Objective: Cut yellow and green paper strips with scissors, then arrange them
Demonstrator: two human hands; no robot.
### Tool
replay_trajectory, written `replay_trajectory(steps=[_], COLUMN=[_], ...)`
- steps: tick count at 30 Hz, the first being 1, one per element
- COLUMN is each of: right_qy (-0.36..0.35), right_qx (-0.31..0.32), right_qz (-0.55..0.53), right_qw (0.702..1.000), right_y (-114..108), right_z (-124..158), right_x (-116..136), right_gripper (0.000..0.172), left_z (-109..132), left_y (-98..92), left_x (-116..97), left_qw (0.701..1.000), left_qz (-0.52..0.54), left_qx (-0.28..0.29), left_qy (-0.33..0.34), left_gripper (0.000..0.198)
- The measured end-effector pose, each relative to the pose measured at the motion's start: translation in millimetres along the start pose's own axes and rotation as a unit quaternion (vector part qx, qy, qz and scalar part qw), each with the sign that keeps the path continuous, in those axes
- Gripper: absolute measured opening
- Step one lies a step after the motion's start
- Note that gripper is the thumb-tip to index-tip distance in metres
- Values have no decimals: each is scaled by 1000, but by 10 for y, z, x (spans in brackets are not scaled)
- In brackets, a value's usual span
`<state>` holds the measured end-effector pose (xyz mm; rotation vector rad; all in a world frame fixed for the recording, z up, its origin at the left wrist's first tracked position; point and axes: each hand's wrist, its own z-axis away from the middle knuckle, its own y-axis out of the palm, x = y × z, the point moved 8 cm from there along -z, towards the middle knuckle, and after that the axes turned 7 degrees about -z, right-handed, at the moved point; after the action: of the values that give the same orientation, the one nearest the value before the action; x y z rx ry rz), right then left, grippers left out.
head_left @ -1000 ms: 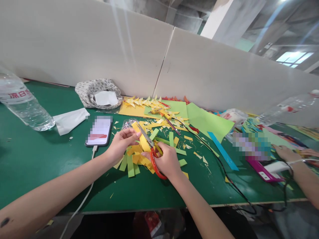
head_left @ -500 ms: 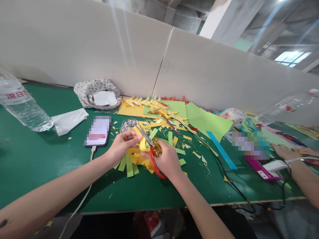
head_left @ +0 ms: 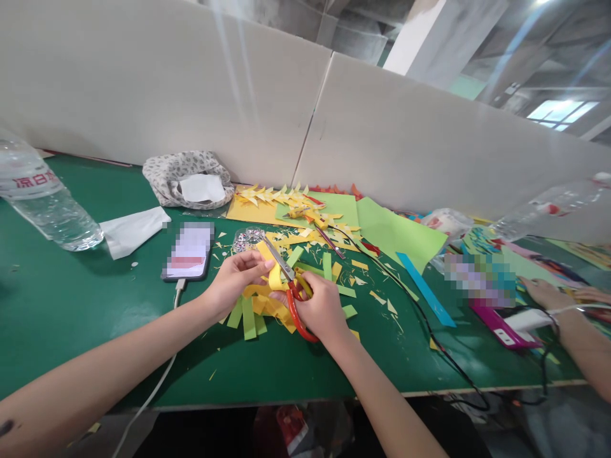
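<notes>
1. Your left hand pinches a yellow paper strip, held above the middle of the green table.
2. Your right hand grips the red-handled scissors, blades right at that strip.
3. Green strips lie on the near side, beneath your hands.
4. A phone lies left; a yellow glue gun lies on the far side.

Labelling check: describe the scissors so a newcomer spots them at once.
On the green table, find the pile of yellow and green paper strips in front of the person. Over it, the right hand grips the scissors; unlike the paper around them, they have metal blades and a red handle loop.
</notes>
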<state>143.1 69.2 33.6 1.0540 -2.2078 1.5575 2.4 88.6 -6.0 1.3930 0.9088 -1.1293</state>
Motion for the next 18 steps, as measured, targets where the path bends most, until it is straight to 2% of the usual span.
replay_trajectory(steps=[8,18], right_qy=[9,-1], right_qx=[22,0], right_qz=[0,-26], right_qw=[1000,1000], right_y=[32,6], right_z=[2,-12], right_x=[-22,-35], right_gripper=[34,33], left_z=[29,14], left_y=[106,58], left_x=[45,45], left_qw=[998,999], left_qz=[-28,-30], left_qx=[47,25], left_qy=[4,-7], left_gripper=[14,14])
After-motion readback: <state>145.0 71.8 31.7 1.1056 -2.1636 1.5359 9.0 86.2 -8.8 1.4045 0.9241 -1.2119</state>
